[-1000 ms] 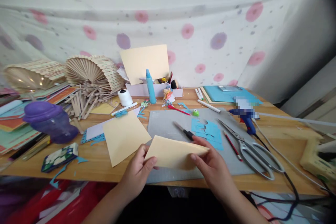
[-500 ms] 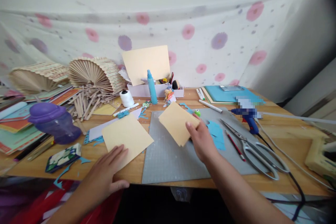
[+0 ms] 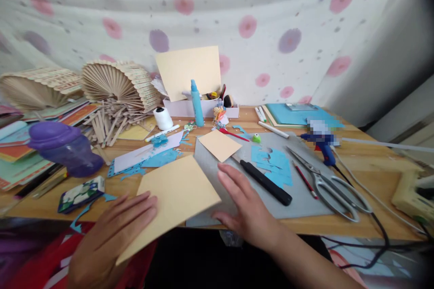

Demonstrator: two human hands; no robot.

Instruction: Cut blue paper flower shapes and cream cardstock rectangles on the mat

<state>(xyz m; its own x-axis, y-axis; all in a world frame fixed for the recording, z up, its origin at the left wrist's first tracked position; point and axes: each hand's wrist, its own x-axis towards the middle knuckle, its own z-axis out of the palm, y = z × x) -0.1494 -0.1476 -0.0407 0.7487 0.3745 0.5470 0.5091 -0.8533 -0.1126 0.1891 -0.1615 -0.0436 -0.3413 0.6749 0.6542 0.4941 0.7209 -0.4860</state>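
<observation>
The left hand (image 3: pixel 113 230) lies, fingers outstretched, on the large cream paper sheet (image 3: pixel 181 189) at the front edge of the table (image 3: pixel 379 165) (its grip I cannot tell). The right hand (image 3: pixel 247 207), fingers spread, holds nothing; positioning the sheet seems the step, needing next a gentle right-hand grasp.

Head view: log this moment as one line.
left hand: atop larger cream sheet | right hand: open, near sheet's right corner | smaller cream paper: on gray mat | black-handled tool: on mat
</observation>
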